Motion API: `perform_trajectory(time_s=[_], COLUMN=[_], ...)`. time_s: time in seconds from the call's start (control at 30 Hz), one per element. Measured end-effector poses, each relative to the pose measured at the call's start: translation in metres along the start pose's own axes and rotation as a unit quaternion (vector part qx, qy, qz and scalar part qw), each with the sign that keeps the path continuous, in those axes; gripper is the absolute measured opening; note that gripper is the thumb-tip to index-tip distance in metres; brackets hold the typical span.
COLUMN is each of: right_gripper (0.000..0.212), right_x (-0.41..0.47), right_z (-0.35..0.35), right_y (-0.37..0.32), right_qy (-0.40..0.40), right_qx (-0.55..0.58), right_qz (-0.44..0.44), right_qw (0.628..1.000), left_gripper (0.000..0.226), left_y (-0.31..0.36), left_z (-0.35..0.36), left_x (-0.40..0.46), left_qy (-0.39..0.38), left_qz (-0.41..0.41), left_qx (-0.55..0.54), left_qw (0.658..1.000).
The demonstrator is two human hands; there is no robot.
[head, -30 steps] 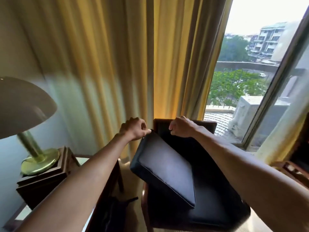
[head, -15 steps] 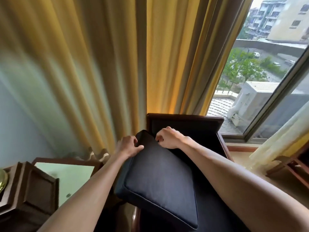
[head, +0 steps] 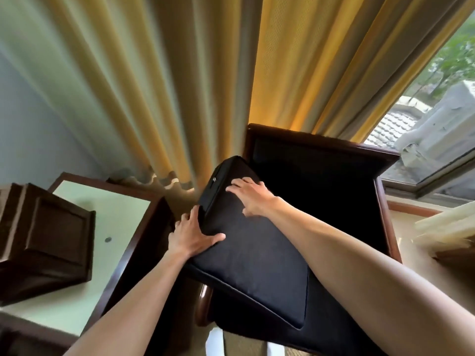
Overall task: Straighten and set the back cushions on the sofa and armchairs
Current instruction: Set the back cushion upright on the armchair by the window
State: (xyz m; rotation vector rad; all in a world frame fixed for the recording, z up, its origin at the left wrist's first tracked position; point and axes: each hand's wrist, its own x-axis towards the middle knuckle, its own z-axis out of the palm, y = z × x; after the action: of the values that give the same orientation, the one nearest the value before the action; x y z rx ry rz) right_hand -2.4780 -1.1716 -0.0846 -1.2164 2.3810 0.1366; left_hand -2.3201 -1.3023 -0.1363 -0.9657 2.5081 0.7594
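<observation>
A dark navy back cushion [head: 254, 263] lies tilted across the dark wooden armchair [head: 321, 150], its upper corner raised and a zipper showing along its left edge. My left hand [head: 191, 233] grips the cushion's left edge, thumb on top and fingers wrapped around the side. Near the upper corner, my right hand [head: 250, 197] rests flat on the cushion's top face with its fingers spread. The chair's back panel is bare and dark behind the cushion. Part of the seat is hidden under the cushion and my right forearm.
A wooden side table [head: 84, 253] with a pale top stands to the left, carrying a dark wooden lamp base [head: 43, 240]. Yellow curtains [head: 205, 80] hang right behind the chair. A window [head: 437, 129] is at the right, with pale fabric [head: 447, 227] below it.
The view has tipped down and moved closer. My right hand went from a closed grip on the cushion's top corner to lying flat on its face; my left slid down the left edge.
</observation>
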Motion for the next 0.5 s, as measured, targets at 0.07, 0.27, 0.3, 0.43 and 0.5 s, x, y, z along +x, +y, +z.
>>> perform_trajectory(time_s=[0.07, 0.27, 0.3, 0.43, 0.5], right_gripper=[0.093, 0.099, 0.097, 0.094, 0.1], right_x=[0.014, 0.038, 0.04, 0.045, 0.043], right_z=[0.009, 0.024, 0.024, 0.014, 0.0], right_y=[-0.005, -0.011, -0.014, -0.021, -0.013], right_qy=[-0.019, 0.022, 0.01, -0.015, -0.023], right_qx=[-0.039, -0.066, -0.079, -0.13, -0.165], right_qz=[-0.033, -0.084, -0.089, -0.087, -0.096], right_qw=[0.999, 0.994, 0.993, 0.988, 0.981], left_gripper=[0.129, 0.134, 0.128, 0.105, 0.095], left_y=[-0.006, -0.015, -0.016, -0.004, 0.012], left_z=[0.007, 0.009, 0.007, 0.0, -0.003], left_x=[0.003, 0.003, 0.003, -0.001, -0.008], left_qy=[0.011, -0.021, -0.025, 0.003, 0.022], left_qz=[-0.023, -0.09, -0.09, -0.059, -0.034], left_qx=[-0.031, -0.145, -0.156, -0.146, -0.13], left_qw=[0.999, 0.985, 0.983, 0.988, 0.991])
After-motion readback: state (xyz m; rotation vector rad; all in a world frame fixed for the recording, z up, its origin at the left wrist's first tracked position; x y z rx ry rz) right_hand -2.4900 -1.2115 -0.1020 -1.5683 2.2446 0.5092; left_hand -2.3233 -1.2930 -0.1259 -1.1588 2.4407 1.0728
